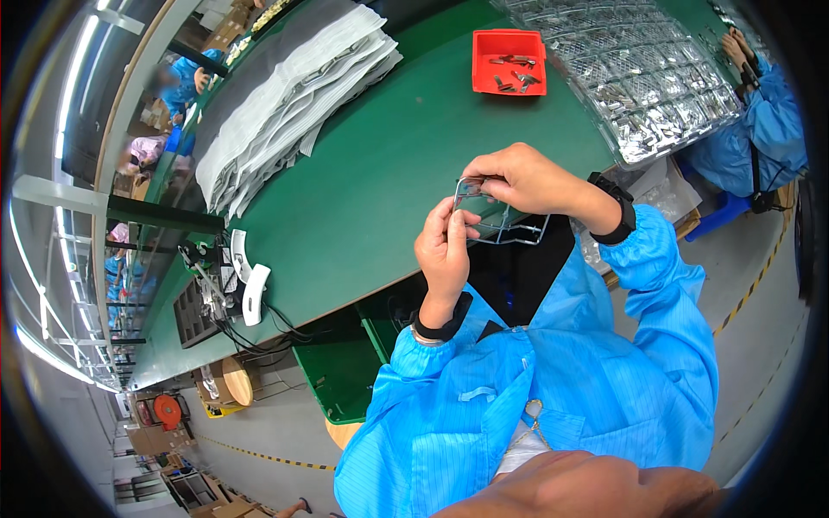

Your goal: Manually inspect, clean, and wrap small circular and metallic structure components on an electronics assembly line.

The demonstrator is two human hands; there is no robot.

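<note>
Both of my hands hold a thin, silvery bent-wire frame [503, 228] just above the front edge of the green table. My left hand [444, 255] pinches its left side between thumb and fingers. Curled over the upper left corner, my right hand [523, 180] grips the same frame, its fingertips partly hidden. The frame's lower right part sticks out below my right hand against dark clothing. Beyond my hands lies a red bin [508, 47] with several small metal pieces [515, 61] inside.
Clear plastic trays [635, 91] filled with metal parts cover the right of the green table [380, 181]. A stack of white sheets [294, 99] lies at the far left. A device with white curved pieces [252, 293] and cables stands nearer. Another person's blue sleeve [773, 112] shows at right.
</note>
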